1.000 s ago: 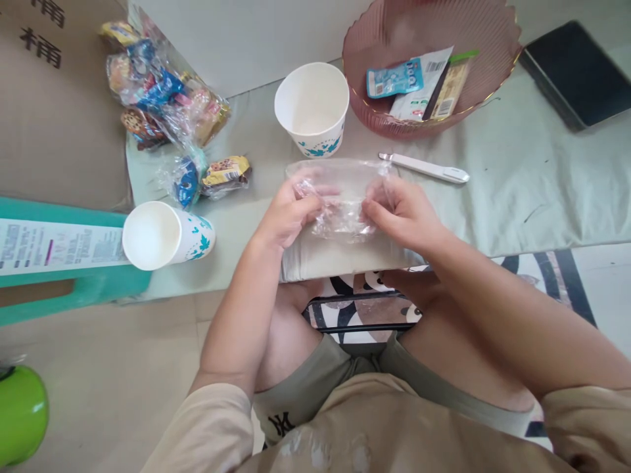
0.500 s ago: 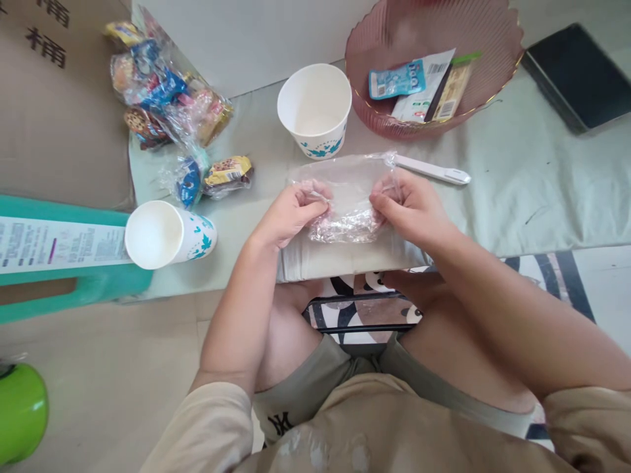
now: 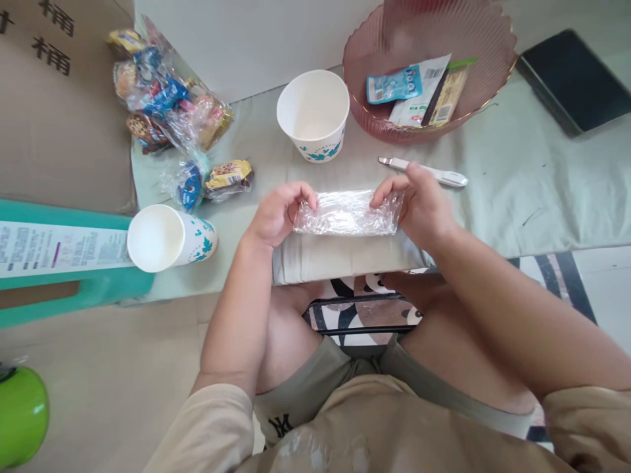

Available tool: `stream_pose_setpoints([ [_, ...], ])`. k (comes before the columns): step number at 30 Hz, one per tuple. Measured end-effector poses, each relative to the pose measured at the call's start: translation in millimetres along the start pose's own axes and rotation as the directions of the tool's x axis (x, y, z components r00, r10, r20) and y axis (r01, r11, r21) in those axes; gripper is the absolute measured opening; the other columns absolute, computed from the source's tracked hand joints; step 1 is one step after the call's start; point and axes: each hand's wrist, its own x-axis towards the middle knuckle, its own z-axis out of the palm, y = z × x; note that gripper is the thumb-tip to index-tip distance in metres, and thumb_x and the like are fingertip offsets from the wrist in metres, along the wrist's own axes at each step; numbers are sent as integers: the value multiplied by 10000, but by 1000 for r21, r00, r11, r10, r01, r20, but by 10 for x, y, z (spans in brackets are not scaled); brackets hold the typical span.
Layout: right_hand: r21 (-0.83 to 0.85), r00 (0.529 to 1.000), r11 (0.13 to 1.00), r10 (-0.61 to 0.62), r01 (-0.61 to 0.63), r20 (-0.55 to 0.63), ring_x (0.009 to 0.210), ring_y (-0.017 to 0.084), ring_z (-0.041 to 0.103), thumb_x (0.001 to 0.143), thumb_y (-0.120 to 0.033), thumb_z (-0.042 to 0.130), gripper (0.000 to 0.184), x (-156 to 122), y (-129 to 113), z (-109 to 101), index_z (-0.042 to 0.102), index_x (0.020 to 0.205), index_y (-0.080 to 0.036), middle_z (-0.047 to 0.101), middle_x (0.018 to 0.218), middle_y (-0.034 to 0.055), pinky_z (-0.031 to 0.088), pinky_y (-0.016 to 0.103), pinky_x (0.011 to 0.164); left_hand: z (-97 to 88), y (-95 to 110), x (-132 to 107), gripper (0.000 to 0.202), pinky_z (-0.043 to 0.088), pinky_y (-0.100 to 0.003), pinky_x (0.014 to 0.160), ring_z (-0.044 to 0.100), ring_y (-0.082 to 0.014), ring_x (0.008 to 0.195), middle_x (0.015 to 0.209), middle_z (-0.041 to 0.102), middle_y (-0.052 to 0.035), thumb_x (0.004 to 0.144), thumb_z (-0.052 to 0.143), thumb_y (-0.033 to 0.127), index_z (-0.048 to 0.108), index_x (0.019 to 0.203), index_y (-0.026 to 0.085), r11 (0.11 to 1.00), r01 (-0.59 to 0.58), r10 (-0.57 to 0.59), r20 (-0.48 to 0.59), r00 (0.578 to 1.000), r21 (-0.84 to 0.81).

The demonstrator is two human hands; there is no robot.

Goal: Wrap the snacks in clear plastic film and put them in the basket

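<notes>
A folded clear plastic bag (image 3: 348, 213) is stretched flat between both hands, just above the front part of the cloth-covered table. My left hand (image 3: 280, 213) pinches its left end between thumb and fingers. At the right end, my right hand (image 3: 426, 207) has its fingers closed on the plastic, with the thumb raised. Behind the right hand lies a white utility knife (image 3: 428, 172), partly covered by that hand. A white paper cup (image 3: 313, 115) with a teal leaf print stands upright behind the bag.
Another paper cup (image 3: 200, 240) lies tipped at the left, beside a teal box (image 3: 108, 289). Wrapped snacks (image 3: 170, 92) are heaped by a cardboard box (image 3: 59, 131). A pink ribbed bowl (image 3: 473, 39) holds several packets. A black flat device (image 3: 576, 79) lies at the far right.
The plastic bag's upper part has been folded down, making a narrower strip. My right thumb has lifted, and more of the utility knife shows.
</notes>
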Motion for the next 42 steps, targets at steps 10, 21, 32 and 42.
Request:
stream_pose_setpoints([
  [10, -172, 1000, 985, 10, -11, -10, 619, 174, 594, 733, -196, 623, 161, 4, 76, 76, 617, 887, -243, 657, 737, 2, 463, 318, 577, 88, -54, 39, 337, 545, -234, 765, 663, -125, 860, 982, 650, -6, 664, 697, 76, 561, 923, 244, 928, -226, 343, -440, 830, 297],
  [21, 326, 993, 942, -102, 76, 62, 688, 148, 537, 686, -341, 638, 189, -113, -63, 165, 508, 784, -244, 543, 739, -21, 503, 334, 723, 724, -61, -67, 380, 555, -334, 1012, 687, -238, 1228, 1233, 733, -54, 807, 821, 325, 668, 1146, 249, 981, -175, 179, -44, 983, 87],
  [32, -146, 963, 959, -257, 244, -83, 940, 222, 646, 736, -304, 636, 347, 32, 15, 46, 574, 1066, -216, 686, 1044, 65, 513, 368, 820, 696, -29, 83, 401, 549, -241, 789, 692, -144, 867, 951, 735, -6, 661, 879, 338, 661, 977, 222, 995, -100, 101, -88, 991, 10],
  [42, -329, 964, 907, -238, 264, 118, 913, 203, 685, 867, -204, 522, 154, -90, -62, 66, 630, 978, -204, 749, 1024, 75, 489, 328, 788, 359, 469, 32, 257, 447, -245, 696, 451, -118, 643, 653, 445, 54, 708, 656, 45, 478, 692, 229, 637, -204, 676, -411, 612, 743],
])
